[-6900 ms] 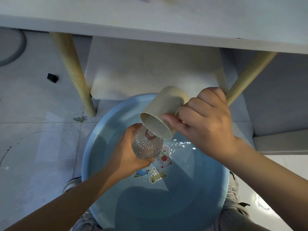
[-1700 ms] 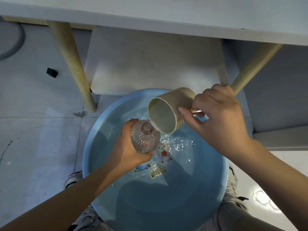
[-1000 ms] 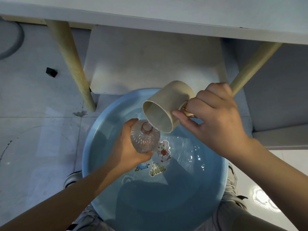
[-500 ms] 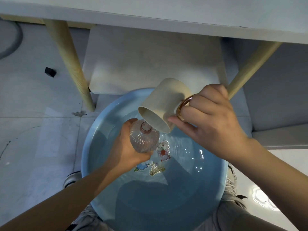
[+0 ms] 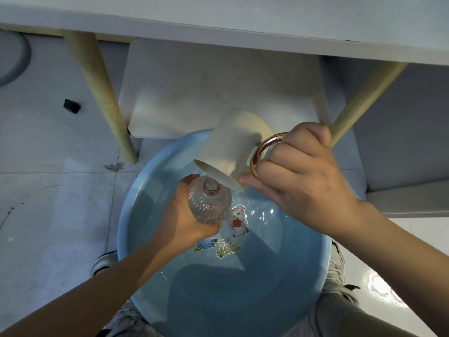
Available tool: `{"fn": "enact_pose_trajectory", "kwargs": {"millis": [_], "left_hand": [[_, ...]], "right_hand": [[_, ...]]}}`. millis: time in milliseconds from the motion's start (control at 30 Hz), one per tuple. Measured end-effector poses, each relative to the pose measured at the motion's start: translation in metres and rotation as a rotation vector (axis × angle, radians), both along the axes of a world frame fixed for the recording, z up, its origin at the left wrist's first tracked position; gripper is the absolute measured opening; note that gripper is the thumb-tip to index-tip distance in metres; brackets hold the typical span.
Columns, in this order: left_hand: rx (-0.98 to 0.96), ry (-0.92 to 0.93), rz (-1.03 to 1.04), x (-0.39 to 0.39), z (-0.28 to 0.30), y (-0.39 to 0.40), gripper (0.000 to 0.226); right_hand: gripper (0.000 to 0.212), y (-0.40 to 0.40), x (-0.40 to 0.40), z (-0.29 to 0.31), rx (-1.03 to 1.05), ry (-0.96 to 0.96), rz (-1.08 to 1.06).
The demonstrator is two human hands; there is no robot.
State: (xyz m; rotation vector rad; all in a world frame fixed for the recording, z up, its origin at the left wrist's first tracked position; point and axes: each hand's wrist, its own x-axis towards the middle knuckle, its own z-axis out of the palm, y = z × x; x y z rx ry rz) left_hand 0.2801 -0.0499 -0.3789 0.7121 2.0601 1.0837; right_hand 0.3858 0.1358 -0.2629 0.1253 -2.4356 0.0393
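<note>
Bottle (image 5: 210,205), clear and ribbed, upright in left hand (image 5: 184,222), fingers wrapped round its body, above basin (image 5: 120,229); probably light, wet, slippery, so grip the ribbed shoulder; right hand (image 5: 303,181) clamped on gold handle of mug (image 5: 233,152), lip tipped just over bottle mouth.

The lower body of the bottle (image 5: 210,203) is hidden behind the left hand (image 5: 184,222); the inside of the mug (image 5: 230,147) faces away

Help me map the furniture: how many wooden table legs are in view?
2. The left leg slants down, ending beside the blue basin; the right leg runs down behind the right hand. Others may lie outside the frame.
</note>
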Motion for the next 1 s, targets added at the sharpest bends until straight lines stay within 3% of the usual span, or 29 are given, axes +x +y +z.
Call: {"fn": "enact_pose_trajectory", "kwargs": {"millis": [467,667,800,1000], "left_hand": [[0.094,-0.028,0.052,0.004,0.004,-0.004,0.092],[0.148,-0.088,0.155,0.005,0.007,-0.001,0.090],[0.216,-0.158,0.273,0.006,0.016,0.001,0.098],[0.251,0.108,0.224,0.001,0.021,-0.007,0.098]], "right_hand": [[0.030,-0.001,-0.002,0.001,-0.018,0.044,0.025],[0.034,0.005,0.003,-0.001,-0.153,0.056,-0.221],[0.041,0.011,0.009,-0.012,-0.285,-0.080,-0.397],[0.041,0.014,0.017,-0.030,-0.555,-0.454,-0.650]]}}
